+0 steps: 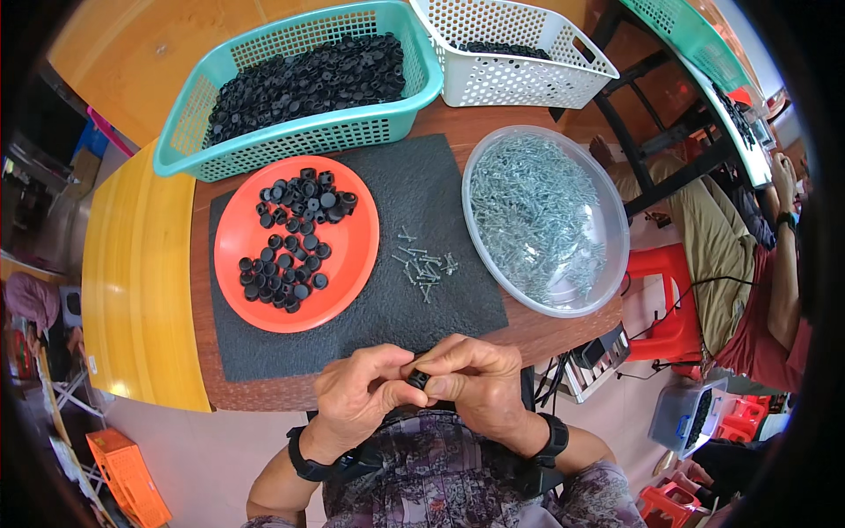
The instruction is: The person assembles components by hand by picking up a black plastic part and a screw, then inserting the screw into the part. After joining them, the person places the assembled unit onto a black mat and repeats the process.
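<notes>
Black cap [419, 379], low at centre of the frame, sits pinched between your left hand [363, 392] and right hand [480, 383], both closed around it. You seem to be fitting it; next likely needs a screw [425, 264] from the mat [414, 189].

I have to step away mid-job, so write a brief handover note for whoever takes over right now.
Left hand and right hand: together pinching one small black cap over the near table edge.
Loose screws: small heap on the dark mat.
Orange plate: two clusters of black caps.
Clear bowl: full of screws.
Teal basket: many black caps.
Done or left: cannot be judged from here; the supplies look plentiful.
</notes>
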`<state>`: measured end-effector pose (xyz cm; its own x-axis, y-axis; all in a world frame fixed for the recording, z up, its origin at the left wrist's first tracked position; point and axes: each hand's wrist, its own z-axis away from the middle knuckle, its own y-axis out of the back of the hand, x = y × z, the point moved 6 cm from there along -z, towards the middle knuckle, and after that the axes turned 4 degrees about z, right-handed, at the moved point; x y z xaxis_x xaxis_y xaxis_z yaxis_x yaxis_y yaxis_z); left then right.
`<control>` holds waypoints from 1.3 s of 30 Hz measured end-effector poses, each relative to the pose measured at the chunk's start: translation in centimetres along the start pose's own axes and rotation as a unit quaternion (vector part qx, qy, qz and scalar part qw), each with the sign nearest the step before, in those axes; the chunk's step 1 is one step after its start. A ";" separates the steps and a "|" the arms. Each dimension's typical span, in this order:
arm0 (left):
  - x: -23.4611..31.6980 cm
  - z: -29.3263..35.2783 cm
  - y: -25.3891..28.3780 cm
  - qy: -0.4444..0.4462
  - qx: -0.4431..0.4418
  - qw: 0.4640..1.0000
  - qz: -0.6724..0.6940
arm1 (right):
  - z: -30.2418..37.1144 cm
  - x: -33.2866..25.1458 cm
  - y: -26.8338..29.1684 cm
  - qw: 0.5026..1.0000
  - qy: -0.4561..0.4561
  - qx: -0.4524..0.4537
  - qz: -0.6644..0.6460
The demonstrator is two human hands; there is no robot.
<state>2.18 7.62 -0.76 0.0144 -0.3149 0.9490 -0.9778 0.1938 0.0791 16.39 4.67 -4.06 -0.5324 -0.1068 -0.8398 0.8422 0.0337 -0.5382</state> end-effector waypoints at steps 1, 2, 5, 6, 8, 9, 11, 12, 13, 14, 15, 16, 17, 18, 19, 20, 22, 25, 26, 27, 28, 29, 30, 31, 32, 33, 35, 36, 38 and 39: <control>0.3 -0.3 -0.1 -0.034 -0.046 0.998 -0.037 | 0.0 0.1 0.0 1.000 0.002 -0.001 0.003; 0.5 -0.4 -0.4 -0.069 -0.091 0.991 -0.073 | 0.1 0.1 0.0 1.000 0.005 -0.002 0.005; 0.5 -0.4 -0.6 -0.084 -0.114 0.987 -0.074 | 0.1 -0.4 -0.1 0.997 -0.014 0.010 0.072; 0.3 -0.4 -0.5 -0.086 -0.113 0.987 -0.075 | 0.1 -0.5 -0.2 0.997 -0.013 0.008 0.073; 0.5 -0.1 -0.5 -0.129 -0.132 0.979 -0.082 | 0.2 -0.9 -0.5 0.995 0.010 0.000 0.100; 0.7 0.0 -0.5 -0.134 -0.133 0.979 -0.080 | 0.4 -1.0 -0.6 0.995 0.015 0.000 0.103; 1.1 0.2 -0.5 -0.176 -0.145 0.966 -0.119 | 0.4 -0.6 -0.5 0.996 -0.001 -0.002 0.094; 1.4 0.2 -0.5 -0.184 -0.146 0.963 -0.131 | 0.4 -0.6 -0.5 0.994 0.001 -0.005 0.107; 1.5 0.2 -0.5 -0.194 -0.144 0.961 -0.131 | 0.3 -0.8 -0.5 0.994 0.011 -0.008 0.112; 1.4 0.2 -0.5 -0.200 -0.133 0.961 -0.137 | 0.3 -0.7 -0.3 0.995 -0.015 0.002 0.104; 1.5 0.0 -0.5 -0.206 -0.121 0.960 -0.144 | 0.0 -0.6 -0.1 0.995 -0.040 0.012 0.095; 1.4 -0.1 -0.5 -0.192 -0.113 0.963 -0.150 | -0.3 -1.0 -0.2 0.992 -0.003 -0.006 0.123; 1.5 -0.3 -0.6 -0.198 -0.111 0.963 -0.149 | -0.6 -1.3 -0.2 0.992 0.002 -0.007 0.126; 1.5 -0.7 -0.6 -0.185 -0.104 0.966 -0.146 | -0.8 -1.4 -0.4 0.994 -0.023 -0.023 0.101; 1.5 -0.9 -0.5 -0.171 -0.095 0.970 -0.144 | -1.0 -1.4 -0.6 0.995 -0.048 -0.041 0.075; 1.5 -1.0 -0.6 -0.176 -0.090 0.969 -0.146 | -1.0 -1.7 -0.8 0.995 -0.046 -0.046 0.077; 1.1 -1.5 -0.6 -0.150 -0.058 0.981 -0.111 | -1.2 -2.1 -0.7 0.997 -0.062 -0.017 0.050; 1.1 -1.8 -0.4 -0.103 -0.070 0.988 -0.094 | -1.9 -3.3 -0.7 0.989 -0.132 0.041 0.048; 1.1 -1.7 -0.2 -0.043 -0.090 0.993 -0.055 | -2.7 -4.5 -0.4 0.989 -0.091 0.046 0.106; 1.2 -1.7 0.4 -0.046 -0.075 0.993 -0.075 | -4.0 -6.1 -0.1 0.984 -0.049 0.051 0.162; 1.4 -1.8 1.5 -0.047 -0.045 0.993 -0.100 | -5.6 -7.8 0.1 0.974 -0.023 0.065 0.216; 1.2 -1.9 2.6 -0.046 -0.018 0.992 -0.119 | -7.6 -9.8 0.5 0.959 0.001 0.085 0.271; 2.9 -1.2 3.7 -0.075 0.031 0.983 -0.167 | -8.5 -12.5 0.3 0.944 0.068 0.083 0.312; 3.0 -1.6 5.0 -0.085 0.072 0.972 -0.205 | -10.9 -14.3 1.0 0.923 0.117 0.092 0.355; 2.8 -2.0 6.0 -0.055 0.099 0.973 -0.200 | -12.9 -16.6 1.4 0.906 0.155 0.112 0.378; 2.6 -2.2 7.3 -0.010 0.128 0.968 -0.218 | -15.8 -17.7 3.0 0.896 0.178 0.121 0.387; 1.9 -3.0 8.8 0.023 0.150 0.973 -0.175 | -19.2 -21.1 4.7 0.866 0.197 0.204 0.411; 1.8 -3.5 9.4 0.025 0.151 0.972 -0.178 | -21.4 -22.5 6.2 0.834 0.213 0.211 0.464; 1.7 -4.7 9.9 -0.011 0.126 0.968 -0.218 | -23.9 -25.0 8.8 0.737 0.255 0.233 0.581; 0.8 -5.5 10.1 -0.011 0.124 0.968 -0.216 | -24.5 -25.6 9.5 0.670 0.277 0.248 0.643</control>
<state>-6.56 14.44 2.46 0.4316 -0.3370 0.8368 -0.9017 -0.1883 0.3892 35.92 32.04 10.53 0.8251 0.0836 -0.5588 0.4880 -0.6040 0.6301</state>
